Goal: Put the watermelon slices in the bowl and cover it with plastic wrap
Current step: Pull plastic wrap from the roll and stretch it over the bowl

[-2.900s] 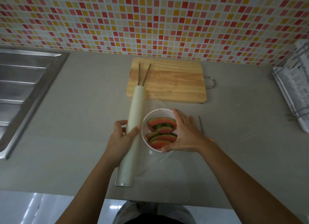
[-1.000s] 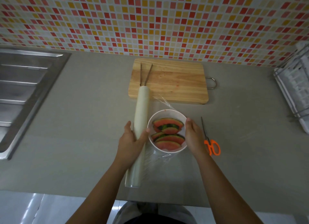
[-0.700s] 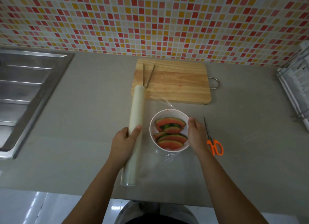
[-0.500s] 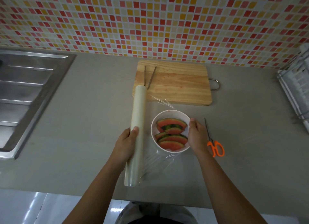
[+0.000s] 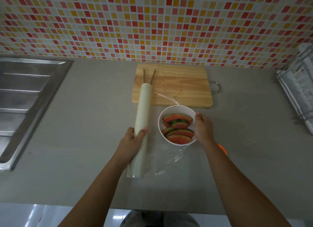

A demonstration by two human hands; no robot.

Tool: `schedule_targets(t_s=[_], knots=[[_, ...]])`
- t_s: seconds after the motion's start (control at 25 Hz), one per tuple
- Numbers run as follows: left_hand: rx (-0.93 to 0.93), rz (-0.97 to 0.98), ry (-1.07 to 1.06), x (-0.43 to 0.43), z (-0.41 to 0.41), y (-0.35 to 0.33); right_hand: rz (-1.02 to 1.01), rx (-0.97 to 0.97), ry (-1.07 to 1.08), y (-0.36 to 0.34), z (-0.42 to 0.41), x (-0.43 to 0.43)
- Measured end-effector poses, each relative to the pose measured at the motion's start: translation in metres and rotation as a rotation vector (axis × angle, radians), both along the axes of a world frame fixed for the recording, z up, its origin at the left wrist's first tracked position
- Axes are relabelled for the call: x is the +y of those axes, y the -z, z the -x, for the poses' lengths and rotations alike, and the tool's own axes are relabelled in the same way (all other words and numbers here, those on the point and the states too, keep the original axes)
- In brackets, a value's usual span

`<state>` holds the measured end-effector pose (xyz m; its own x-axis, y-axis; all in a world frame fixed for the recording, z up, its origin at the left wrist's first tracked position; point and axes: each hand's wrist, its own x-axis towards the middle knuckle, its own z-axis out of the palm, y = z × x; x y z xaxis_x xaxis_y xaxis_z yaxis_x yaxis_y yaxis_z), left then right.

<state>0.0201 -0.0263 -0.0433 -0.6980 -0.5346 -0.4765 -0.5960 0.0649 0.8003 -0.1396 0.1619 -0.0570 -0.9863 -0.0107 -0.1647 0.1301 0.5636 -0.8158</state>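
Observation:
A white bowl (image 5: 176,108) holds several watermelon slices (image 5: 177,127) on the grey counter. Clear plastic wrap (image 5: 172,156) stretches from a long white roll (image 5: 143,111) across the bowl, bunched at the bowl's far and near edges. My left hand (image 5: 133,143) grips the roll near its lower half, just left of the bowl. My right hand (image 5: 203,128) presses on the bowl's right rim, over the film.
A wooden cutting board (image 5: 174,85) with metal tongs (image 5: 148,76) lies behind the bowl. Orange scissors (image 5: 222,149) peek out under my right wrist. A steel sink (image 5: 25,98) is at left, a dish rack (image 5: 298,89) at right.
My left hand has pulled the roll a little leftward away from the bowl. My right hand shifted from lying flat over the bowl to holding its right rim, now covering most of the scissors.

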Motion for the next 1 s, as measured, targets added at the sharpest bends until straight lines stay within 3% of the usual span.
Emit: schedule_targets(t_s=[0.28,0.56,1.0], knots=[[0.009,-0.233,-0.111,0.012,-0.018,0.005,0.005,0.007,-0.012,0.002,0.0,0.0],[0.043,0.033,0.03,0.005,-0.03,0.012,-0.017,0.017,-0.007,0.002,0.0,0.0],[0.123,0.098,-0.001,0.01,-0.026,0.028,0.036,-0.118,0.045,0.001,0.002,-0.001]])
